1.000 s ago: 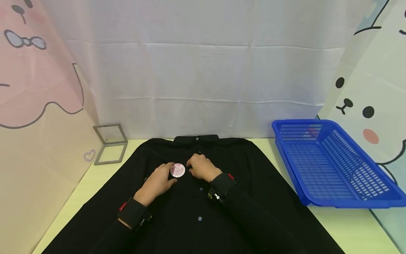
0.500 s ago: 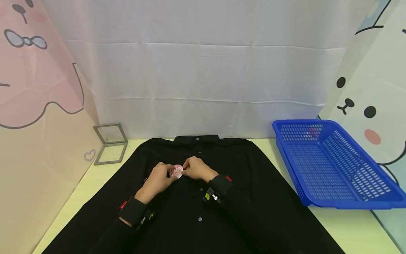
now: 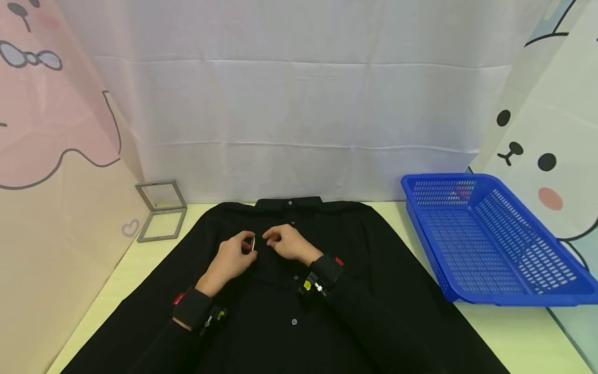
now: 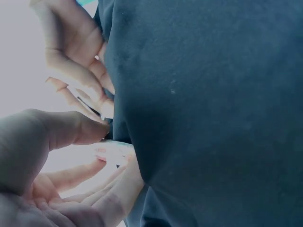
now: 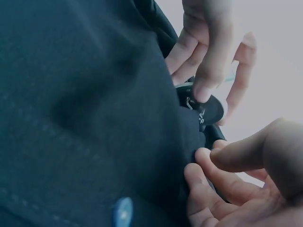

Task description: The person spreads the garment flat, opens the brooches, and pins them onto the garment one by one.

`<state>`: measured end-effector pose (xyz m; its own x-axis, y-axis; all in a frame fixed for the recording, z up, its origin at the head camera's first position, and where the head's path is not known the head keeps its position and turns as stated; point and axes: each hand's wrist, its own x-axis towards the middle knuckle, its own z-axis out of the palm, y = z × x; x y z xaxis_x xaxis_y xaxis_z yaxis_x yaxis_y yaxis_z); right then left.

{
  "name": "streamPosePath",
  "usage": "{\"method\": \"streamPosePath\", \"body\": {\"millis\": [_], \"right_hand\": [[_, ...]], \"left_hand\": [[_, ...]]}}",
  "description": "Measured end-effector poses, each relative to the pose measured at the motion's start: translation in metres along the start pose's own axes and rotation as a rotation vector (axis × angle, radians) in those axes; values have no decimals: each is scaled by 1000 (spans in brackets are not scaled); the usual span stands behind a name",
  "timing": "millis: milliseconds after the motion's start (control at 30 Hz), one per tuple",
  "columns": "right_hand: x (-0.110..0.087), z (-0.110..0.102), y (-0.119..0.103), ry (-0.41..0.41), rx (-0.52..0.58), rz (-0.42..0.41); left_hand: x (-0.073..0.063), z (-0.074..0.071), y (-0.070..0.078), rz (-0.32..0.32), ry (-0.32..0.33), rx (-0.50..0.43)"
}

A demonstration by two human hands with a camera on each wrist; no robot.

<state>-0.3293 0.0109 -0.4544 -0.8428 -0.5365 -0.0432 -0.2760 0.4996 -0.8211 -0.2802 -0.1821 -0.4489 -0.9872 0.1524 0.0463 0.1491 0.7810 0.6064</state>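
A round pin badge (image 3: 253,243) stands edge-on above a black button-up shirt (image 3: 261,322). My left hand (image 3: 230,259) pinches it by the rim between thumb and fingers. In the right wrist view the dark back of the badge (image 5: 217,111) shows, with metal fittings on it; its pink printed face is turned away. My right hand (image 3: 290,244) is just right of the badge, apart from it, its fingers loosely bent. In the right wrist view those fingertips (image 5: 202,158) lie close to the shirt cloth; whether they hold any cloth cannot be told.
The shirt lies spread over a pale yellow table (image 3: 509,332), collar at the far side. A blue perforated basket (image 3: 448,259) stands on the right. At the back left is a grey hinged double frame (image 3: 161,210). White and printed cloths hang around the table.
The left hand has tipped the badge from lying face up to edge-on, lifting it slightly. The right hand came in, touched the badge's right side, and now is a little apart from it.
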Motion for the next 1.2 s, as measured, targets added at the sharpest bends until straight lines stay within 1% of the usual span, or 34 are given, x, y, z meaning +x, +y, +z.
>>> {"method": "streamPosePath", "body": {"millis": [67, 133, 267, 367, 533, 600, 633, 767, 833, 867, 933, 1000, 1067, 1133, 1200], "right_hand": [[0, 0, 0, 5, -19, 10], [1, 1, 1, -9, -28, 18], [1, 2, 0, -50, -49, 24], [2, 2, 0, -71, -73, 19], [2, 1, -1, -63, -152, 13], [1, 0, -1, -35, -206, 8], [1, -1, -1, -7, -234, 2], [0, -9, 2, 158, -326, 10], [0, -15, 5, 233, -337, 29], [0, -18, 6, 256, -336, 45], [0, -25, 9, 275, -340, 75], [0, -32, 13, 265, -362, 107], [1, -39, 16, 227, -390, 139], [2, -45, 20, 168, -423, 169], [3, -50, 25, 97, -449, 207]], "left_hand": [[0, -1, -1, -22, -7, -17], [-1, -2, -1, -27, -8, -27], [-1, -2, -2, -14, -7, -30], [0, 0, -3, -2, -19, -30], [2, 3, -4, 21, -33, -2], [3, 5, -5, 35, -39, 31], [3, 6, -6, 41, -44, 51], [2, 9, -9, 53, -70, 121], [1, 10, -9, 51, -78, 141], [1, 10, -8, 53, -81, 147], [1, 11, -8, 69, -88, 161], [1, 12, -7, 104, -97, 182], [0, 13, -5, 148, -116, 197], [0, 13, -4, 186, -151, 203], [-1, 14, -1, 201, -201, 198]]}}
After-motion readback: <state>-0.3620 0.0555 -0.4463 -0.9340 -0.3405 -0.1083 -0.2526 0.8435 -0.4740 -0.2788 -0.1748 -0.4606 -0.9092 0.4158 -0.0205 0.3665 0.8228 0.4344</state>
